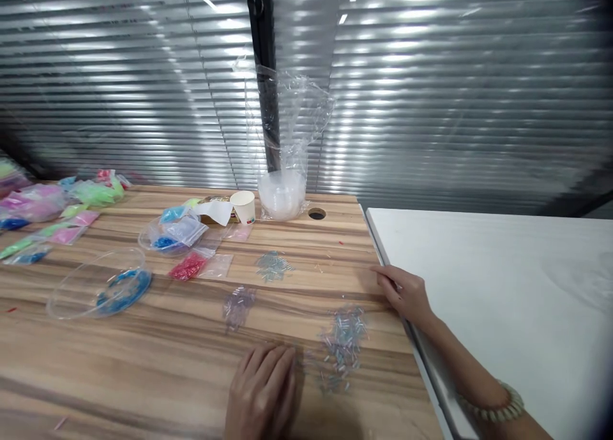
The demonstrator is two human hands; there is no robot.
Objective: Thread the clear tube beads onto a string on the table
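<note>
My left hand (261,389) rests on the wooden table at the bottom middle, fingers curled and pressed together. Whatever may be under its fingers is hidden. Just right of it lies a loose pile of clear and bluish tube beads (345,334), with several strays trailing toward the hand. A purplish bead pile (238,307) and a pale blue-green bead pile (274,265) sit farther back. My right hand (402,293) is at the table's right edge, index finger stretched out and thumb apart below it. It wears a pale beaded bracelet (498,405) on the wrist.
Left of the piles are a red bead bag (188,265), a clear lid with a blue bead ring (124,291), and a dish of packets (167,242). Behind stand a paper cup (243,207) and bagged plastic bowls (282,194). A white table (493,287) adjoins the right side.
</note>
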